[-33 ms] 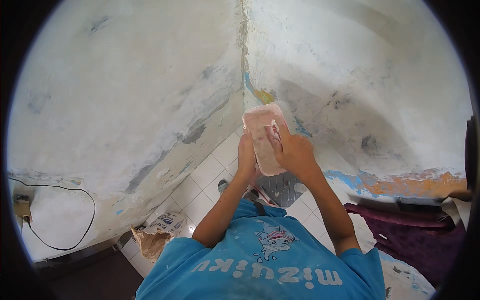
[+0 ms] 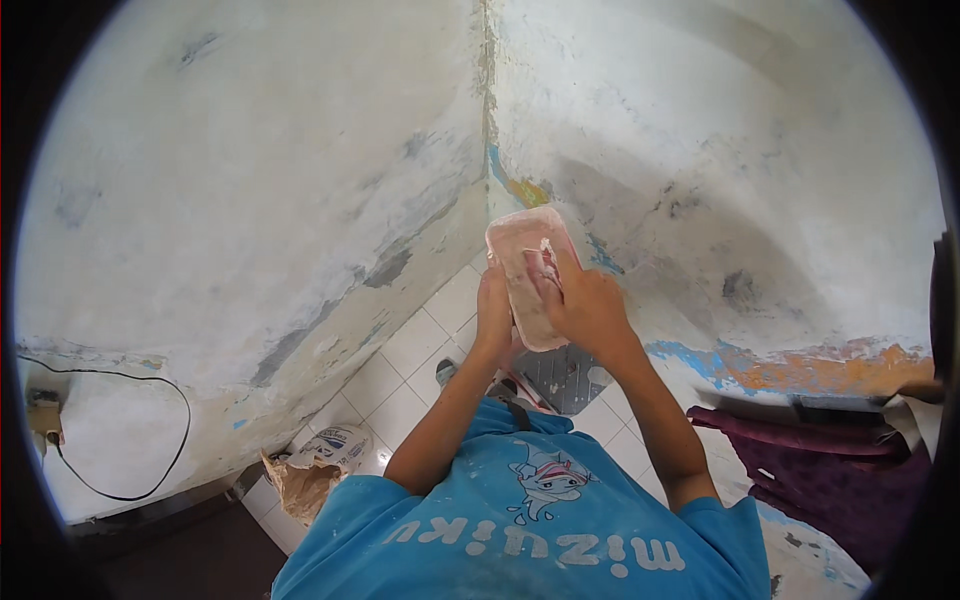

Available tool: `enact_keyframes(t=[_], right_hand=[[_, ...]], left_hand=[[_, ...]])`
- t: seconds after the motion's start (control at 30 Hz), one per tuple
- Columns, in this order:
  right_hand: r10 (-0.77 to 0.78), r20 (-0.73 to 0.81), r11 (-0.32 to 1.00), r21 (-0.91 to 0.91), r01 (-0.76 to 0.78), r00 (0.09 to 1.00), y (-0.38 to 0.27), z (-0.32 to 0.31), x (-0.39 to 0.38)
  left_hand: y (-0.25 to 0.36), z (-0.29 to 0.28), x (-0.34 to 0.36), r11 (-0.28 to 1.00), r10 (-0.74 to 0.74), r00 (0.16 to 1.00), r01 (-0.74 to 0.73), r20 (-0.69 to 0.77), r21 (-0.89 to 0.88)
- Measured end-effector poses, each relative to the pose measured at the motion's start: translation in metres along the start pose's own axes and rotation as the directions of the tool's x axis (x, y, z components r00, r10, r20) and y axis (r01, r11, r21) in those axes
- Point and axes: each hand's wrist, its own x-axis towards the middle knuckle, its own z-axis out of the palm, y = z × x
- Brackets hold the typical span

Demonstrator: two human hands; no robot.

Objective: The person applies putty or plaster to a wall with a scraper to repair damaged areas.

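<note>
In front of the wall corner I hold a shallow pink plastic tray (image 2: 522,318), rectangular with rounded corners and smeared with pale putty-like paste. My left hand (image 2: 493,308) grips its left long edge. My right hand (image 2: 588,303) is over the tray's right side, fingers bent down inside it. A dab of white paste lies by those fingertips, next to a streak where redder plastic shows through. Whether the right fingers pinch a small tool or only paste is hidden.
Patchy plastered walls, a left wall (image 2: 240,200) and a right wall (image 2: 800,170), meet ahead. Below are white floor tiles (image 2: 405,345) and a dark grey ribbed piece (image 2: 565,378). A torn sack (image 2: 318,465), a black cable (image 2: 180,430) and purple cloth (image 2: 840,480) lie around me.
My right fingers have shifted slightly in the tray, and a little more of the reddish streak shows. My left hand and the tray stay practically where they were.
</note>
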Motion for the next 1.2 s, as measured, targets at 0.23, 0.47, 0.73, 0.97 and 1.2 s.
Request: enact_keyframes(t=[0.23,0.47,0.73,0.97,1.2], right_hand=[[0.036,-0.074,0.999,-0.016,-0.037,0.997,0.013,0.009,0.023],[0.011,0.134,0.997,-0.072,-0.001,0.991,-0.005,0.003,0.001],[-0.026,-0.049,1.0,-0.004,0.026,0.998,0.006,0.025,0.024],[-0.141,-0.032,0.983,0.113,0.143,0.99,-0.006,0.035,0.0],[-0.029,0.05,0.999,-0.013,0.03,0.998,-0.006,0.008,0.01]], left_hand=[[-0.001,0.007,-0.004,0.988,0.049,0.998,-0.053,0.029,0.146],[-0.004,-0.008,0.004,0.995,0.079,0.995,-0.076,-0.054,0.07],[0.001,-0.004,-0.011,0.996,0.007,0.994,-0.017,-0.106,-0.09],[0.0,-0.018,-0.008,0.995,0.051,0.997,-0.056,-0.057,-0.081],[0.007,-0.017,-0.015,0.993,0.051,0.992,-0.062,-0.114,-0.099]])
